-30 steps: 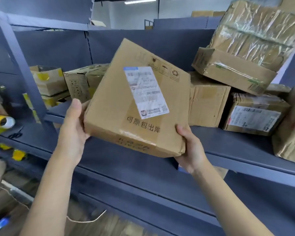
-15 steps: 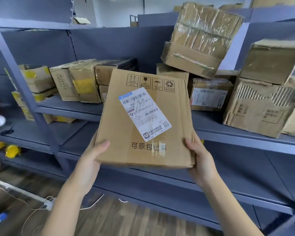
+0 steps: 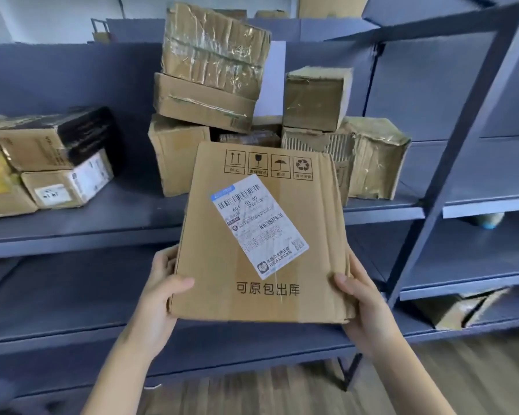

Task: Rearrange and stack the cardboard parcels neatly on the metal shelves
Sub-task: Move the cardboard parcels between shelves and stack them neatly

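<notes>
I hold a flat cardboard parcel (image 3: pixel 261 235) with a white shipping label and printed handling symbols in front of the blue metal shelves (image 3: pixel 81 232). My left hand (image 3: pixel 159 298) grips its lower left corner, thumb on the top face. My right hand (image 3: pixel 363 304) grips its lower right corner the same way. Behind it, on the upper shelf, stands an untidy pile of taped parcels (image 3: pixel 210 70), some tilted. Two more boxes (image 3: pixel 57 157) are stacked at the left of that shelf.
A slanted shelf post (image 3: pixel 450 163) stands at the right, with another shelf bay behind it. A worn box (image 3: pixel 453 310) lies on the low right shelf. The shelf (image 3: pixel 57 298) under the held parcel is bare. Wooden floor shows below.
The view has swung right along the shelves and the taped pile now stands straight behind the parcel. The parcel has turned from tilted to square, with both hands at its near corners.
</notes>
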